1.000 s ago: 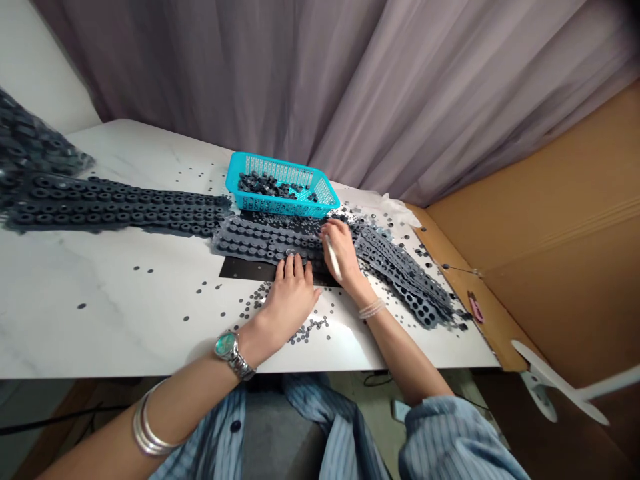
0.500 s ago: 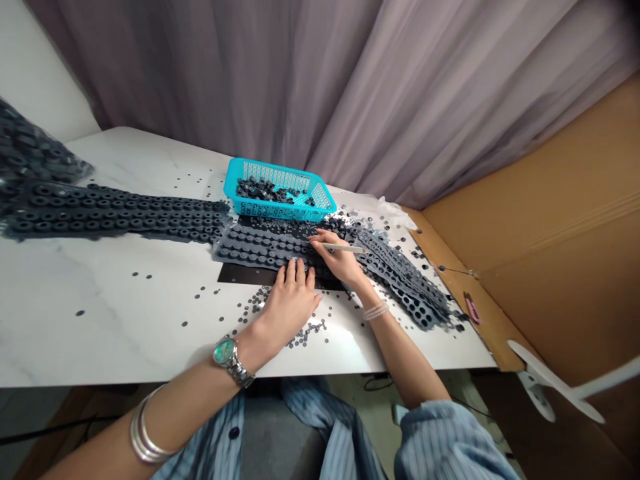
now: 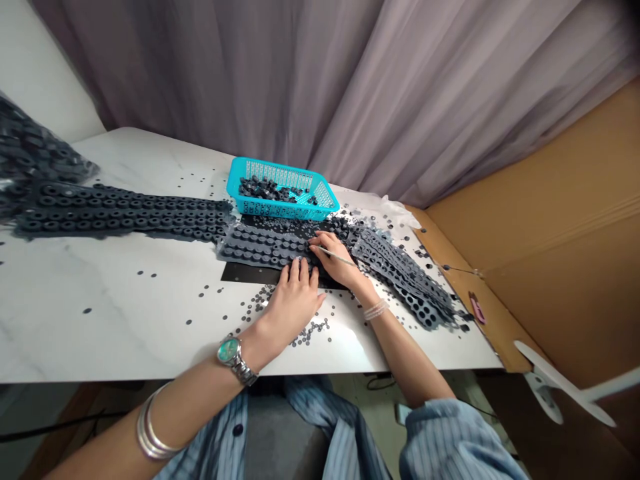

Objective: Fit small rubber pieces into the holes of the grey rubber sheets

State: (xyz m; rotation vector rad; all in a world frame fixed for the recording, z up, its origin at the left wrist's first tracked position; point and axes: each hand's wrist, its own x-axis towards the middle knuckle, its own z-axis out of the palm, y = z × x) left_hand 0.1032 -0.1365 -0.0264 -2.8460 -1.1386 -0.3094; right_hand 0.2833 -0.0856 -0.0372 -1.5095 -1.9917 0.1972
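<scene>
My left hand (image 3: 295, 297) lies with fingers outstretched, its fingertips on the near edge of a dark grey rubber sheet (image 3: 260, 248) moulded with rows of round parts. A thin pale stick like a pen (image 3: 334, 256) is pinched in my right hand (image 3: 340, 260), over the right end of that sheet. Its tip is hidden by my fingers. Under the sheet lies a black mat (image 3: 250, 274). Just behind is a turquoise plastic basket (image 3: 283, 210) with loose black rubber parts (image 3: 270, 190) in it.
More moulded sheets (image 3: 125, 212) extend left beside a clear bag (image 3: 40, 147) of dark parts. Perforated sheets (image 3: 405, 273) lie at right. Small dark discs (image 3: 313, 330) are scattered over the white table (image 3: 125, 340). A pink-handled cutter (image 3: 477, 309) lies on cardboard (image 3: 505, 333).
The stick in my right hand has tilted, its back end now lower, near the wrist. My left hand keeps its place on the sheet. The whole view has shifted slightly.
</scene>
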